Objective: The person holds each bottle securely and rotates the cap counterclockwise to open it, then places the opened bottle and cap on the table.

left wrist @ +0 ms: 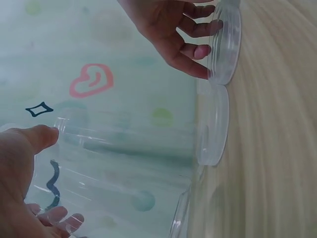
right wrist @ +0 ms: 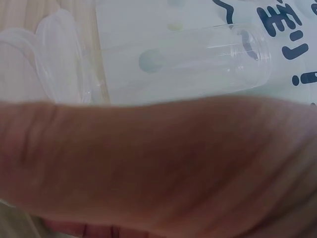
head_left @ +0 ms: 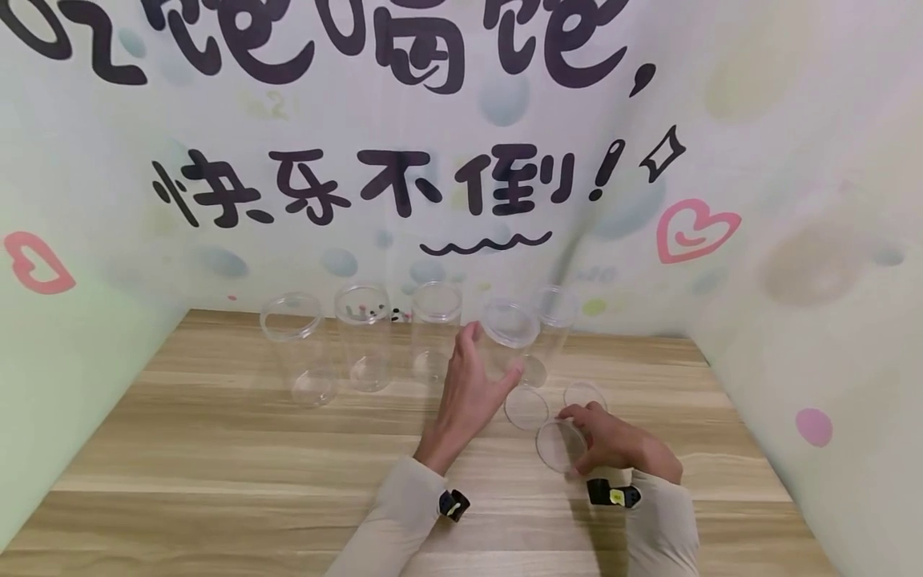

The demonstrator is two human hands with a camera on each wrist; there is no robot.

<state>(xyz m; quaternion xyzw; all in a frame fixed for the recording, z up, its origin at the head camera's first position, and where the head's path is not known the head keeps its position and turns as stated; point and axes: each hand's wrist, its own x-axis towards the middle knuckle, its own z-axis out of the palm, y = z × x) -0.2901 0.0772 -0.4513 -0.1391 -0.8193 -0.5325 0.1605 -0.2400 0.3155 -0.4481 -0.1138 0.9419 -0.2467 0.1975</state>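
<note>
My left hand (head_left: pixel 472 381) grips a clear plastic jar (head_left: pixel 509 327) near its open rim, with thumb and fingers on opposite sides of the wall. In the left wrist view the same jar (left wrist: pixel 124 153) shows behind the thumb. To the right, my right hand (head_left: pixel 616 442) holds a clear round lid (head_left: pixel 558 449) by its edge, low over the table. The fingers show through that lid (left wrist: pixel 227 49) in the left wrist view. Two more clear lids lie close by, one lid (head_left: pixel 526 409) in front of the jar and another lid (head_left: pixel 586 394) behind the right hand.
Three clear open jars stand in a row to the left: an outer jar (head_left: pixel 299 353), a middle jar (head_left: pixel 364 340) and an inner jar (head_left: pixel 436 336). Another jar (head_left: pixel 558 312) stands behind the held one. A printed backdrop (head_left: pixel 324 264) borders the wooden table (head_left: pixel 252 481).
</note>
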